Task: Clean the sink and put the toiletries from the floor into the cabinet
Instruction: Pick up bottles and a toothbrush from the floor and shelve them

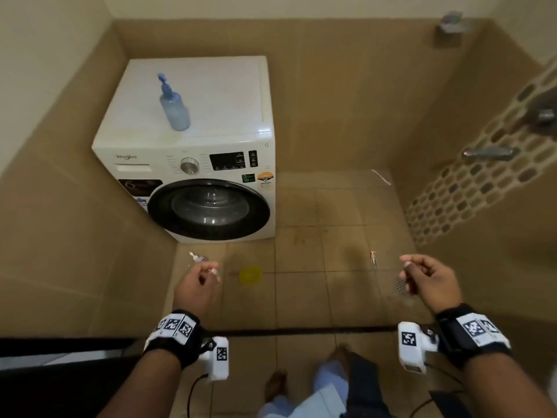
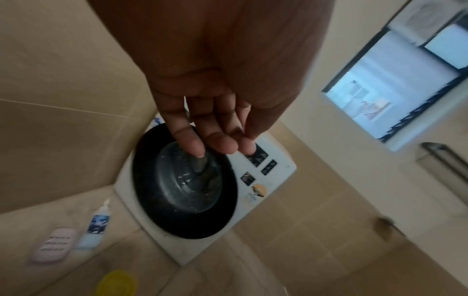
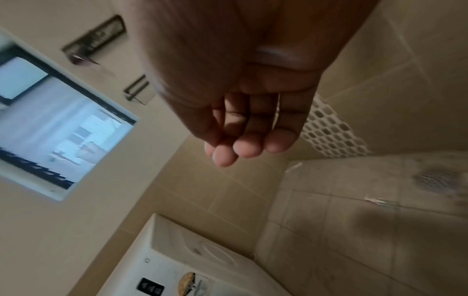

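A white front-loading washing machine (image 1: 193, 164) stands in the corner of beige tiled walls (image 1: 346, 95); a window (image 2: 395, 96) glows above.

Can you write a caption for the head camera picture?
Empty hands hover above a yellow lid near the washing machine.

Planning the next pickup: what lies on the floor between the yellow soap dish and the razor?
Head view: only bare tile between the yellow soap dish and the razor; both hands are empty.
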Available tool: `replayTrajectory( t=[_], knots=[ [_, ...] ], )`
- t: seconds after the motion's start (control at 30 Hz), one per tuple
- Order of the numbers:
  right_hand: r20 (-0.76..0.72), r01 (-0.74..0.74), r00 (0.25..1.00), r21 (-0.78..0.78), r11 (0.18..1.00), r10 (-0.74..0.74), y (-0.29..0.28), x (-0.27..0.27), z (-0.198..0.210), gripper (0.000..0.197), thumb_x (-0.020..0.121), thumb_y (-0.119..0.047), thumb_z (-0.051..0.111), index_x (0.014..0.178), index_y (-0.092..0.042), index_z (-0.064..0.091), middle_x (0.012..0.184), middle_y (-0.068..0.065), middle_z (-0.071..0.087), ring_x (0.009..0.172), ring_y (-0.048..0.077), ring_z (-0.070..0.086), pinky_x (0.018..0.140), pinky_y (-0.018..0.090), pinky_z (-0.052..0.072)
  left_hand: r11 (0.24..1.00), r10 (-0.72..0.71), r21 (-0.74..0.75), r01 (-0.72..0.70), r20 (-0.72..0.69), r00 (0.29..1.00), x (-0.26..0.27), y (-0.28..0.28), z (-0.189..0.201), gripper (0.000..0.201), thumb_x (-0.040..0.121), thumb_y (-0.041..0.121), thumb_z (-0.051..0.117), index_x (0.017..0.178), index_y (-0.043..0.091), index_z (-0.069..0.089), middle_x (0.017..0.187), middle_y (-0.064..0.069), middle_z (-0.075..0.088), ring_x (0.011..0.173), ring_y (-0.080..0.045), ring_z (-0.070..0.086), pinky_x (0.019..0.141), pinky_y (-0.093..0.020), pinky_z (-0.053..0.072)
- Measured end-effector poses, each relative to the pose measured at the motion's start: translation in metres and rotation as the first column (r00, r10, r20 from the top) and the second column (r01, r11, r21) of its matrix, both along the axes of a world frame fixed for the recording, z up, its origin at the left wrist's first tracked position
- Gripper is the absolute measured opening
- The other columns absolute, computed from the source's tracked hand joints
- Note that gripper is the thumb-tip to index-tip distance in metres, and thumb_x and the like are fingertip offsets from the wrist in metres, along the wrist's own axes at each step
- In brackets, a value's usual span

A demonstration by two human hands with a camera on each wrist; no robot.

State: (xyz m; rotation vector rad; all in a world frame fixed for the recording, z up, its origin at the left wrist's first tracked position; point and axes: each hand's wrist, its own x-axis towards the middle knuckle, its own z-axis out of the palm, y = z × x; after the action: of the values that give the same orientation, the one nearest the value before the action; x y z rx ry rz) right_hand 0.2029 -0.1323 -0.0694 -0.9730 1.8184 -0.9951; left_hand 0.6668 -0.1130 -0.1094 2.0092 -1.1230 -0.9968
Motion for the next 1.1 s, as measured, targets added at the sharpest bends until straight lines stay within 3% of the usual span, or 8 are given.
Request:
replayTrajectory(
  t=[0.17, 0.37, 0.53, 0.63, 0.77, 0.9, 1.1],
  knots=[
    [0.061, 0.025, 0.998, 0.177, 0.984, -0.036, -0.034, -0.009, -0.05, 0.017, 0.098, -0.006, 0.055, 0.105, 0.001, 0.068, 0.067, 0.012, 0.064, 0.042, 0.014, 0.05, 0.04, 0.02, 0.043, 0.985, 0.089, 0.143, -0.098, 0.066, 0.994, 0.015, 0.003, -0.031, 0.017, 0.092, 0.018, 0.058, 0.089, 0.032, 0.067, 0.088, 0.0, 0.074, 0.084, -0.028, 0.071, 0.081, -0.045, 0.059],
    [0.084, -0.032, 0.996, 0.236, 0.971, 0.013, -0.094, -0.025, -0.075, 0.015, 0.098, -0.001, 0.052, 0.1, 0.002, 0.067, 0.066, 0.013, 0.062, 0.035, 0.006, 0.048, 0.036, 0.018, 0.04, 0.97, 0.114, 0.2, -0.136, 0.114, 0.987, -0.025, -0.046, -0.025, 0.017, 0.094, 0.014, 0.058, 0.088, 0.028, 0.066, 0.078, 0.0, 0.074, 0.069, -0.022, 0.07, 0.077, -0.046, 0.059],
    [0.104, -0.049, 0.994, 0.253, 0.966, 0.023, -0.15, -0.05, -0.08, 0.016, 0.096, 0.0, 0.053, 0.094, -0.002, 0.068, 0.063, 0.011, 0.063, 0.036, 0.01, 0.047, 0.039, 0.019, 0.038, 0.985, -0.015, 0.175, 0.002, 0.075, 0.997, -0.102, -0.118, -0.011, 0.013, 0.098, 0.017, 0.056, 0.096, 0.027, 0.065, 0.081, 0.001, 0.072, 0.072, -0.017, 0.068, 0.076, -0.039, 0.056],
    [0.112, -0.071, 0.993, 0.27, 0.96, 0.042, -0.175, -0.068, -0.08, 0.016, 0.096, 0.0, 0.052, 0.096, -0.001, 0.067, 0.065, 0.011, 0.064, 0.041, 0.014, 0.048, 0.039, 0.02, 0.039, 0.985, -0.116, 0.135, 0.107, 0.053, 0.992, -0.144, -0.157, -0.02, 0.012, 0.096, 0.027, 0.057, 0.098, 0.035, 0.065, 0.083, 0.006, 0.074, 0.079, -0.015, 0.071, 0.079, -0.046, 0.058],
    [0.104, -0.011, 0.994, 0.31, 0.951, -0.022, -0.195, -0.091, -0.083, 0.016, 0.095, -0.001, 0.051, 0.097, 0.0, 0.067, 0.069, 0.013, 0.065, 0.043, 0.015, 0.049, 0.041, 0.02, 0.039, 0.965, -0.248, 0.094, 0.247, 0.004, 0.969, -0.193, -0.194, -0.013, 0.014, 0.096, 0.021, 0.06, 0.098, 0.034, 0.065, 0.08, 0.006, 0.073, 0.08, -0.014, 0.07, 0.075, -0.037, 0.056],
    [0.069, 0.1, 0.988, 0.368, 0.924, -0.135, -0.203, -0.111, -0.09, 0.016, 0.096, 0.0, 0.052, 0.093, -0.001, 0.068, 0.071, 0.015, 0.064, 0.042, 0.013, 0.048, 0.037, 0.017, 0.038, 0.935, -0.339, 0.115, 0.336, 0.006, 0.941, -0.205, -0.23, -0.012, 0.012, 0.096, 0.021, 0.061, 0.099, 0.031, 0.066, 0.081, 0.007, 0.074, 0.08, -0.007, 0.07, 0.075, -0.029, 0.055],
    [0.004, 0.267, 0.953, 0.457, 0.848, -0.302, -0.212, -0.136, -0.108, 0.016, 0.095, 0.0, 0.05, 0.097, 0.0, 0.066, 0.065, 0.011, 0.062, 0.043, 0.017, 0.046, 0.04, 0.02, 0.034, 0.899, -0.409, 0.174, 0.402, 0.003, 0.913, -0.201, -0.299, -0.026, 0.013, 0.095, 0.023, 0.061, 0.097, 0.035, 0.066, 0.08, 0.009, 0.074, 0.082, -0.008, 0.07, 0.082, -0.037, 0.058]
  ],
)
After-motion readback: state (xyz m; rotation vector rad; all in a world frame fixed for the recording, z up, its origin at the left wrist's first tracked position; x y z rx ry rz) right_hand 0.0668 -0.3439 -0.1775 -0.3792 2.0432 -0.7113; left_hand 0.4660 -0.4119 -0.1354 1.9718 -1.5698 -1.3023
